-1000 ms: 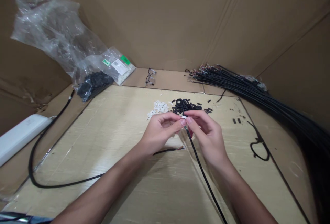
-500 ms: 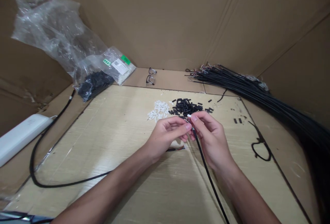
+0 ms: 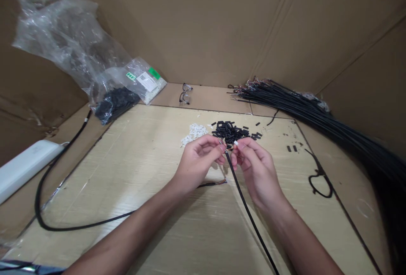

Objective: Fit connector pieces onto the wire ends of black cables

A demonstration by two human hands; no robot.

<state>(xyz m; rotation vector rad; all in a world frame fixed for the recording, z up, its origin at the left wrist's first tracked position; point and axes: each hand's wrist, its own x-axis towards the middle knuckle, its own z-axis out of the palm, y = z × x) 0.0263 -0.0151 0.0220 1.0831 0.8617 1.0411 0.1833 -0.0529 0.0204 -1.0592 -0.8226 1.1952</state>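
Note:
My left hand [image 3: 196,163] pinches the top end of a thin black cable [image 3: 245,205] that runs down toward the bottom edge. My right hand [image 3: 256,169] is closed beside it, with a small white connector [image 3: 236,143] between thumb and forefinger, close to the cable's tip. Just beyond my fingers lie a pile of short black sleeves [image 3: 231,130] and a pile of white connectors [image 3: 194,132]. Under my left wrist a second black cable [image 3: 95,223] ends in bare wires.
A bundle of black cables [image 3: 317,116] fans along the right side. Plastic bags [image 3: 95,76] with black parts lean at the back left. A white power strip [image 3: 25,167] lies left. Eyeglasses [image 3: 185,93] rest at the back. Cardboard walls surround the board [image 3: 142,173].
Both hands shifted slightly left and up over the last half second. The white connector moved from between both hands' fingertips to my right fingers alone.

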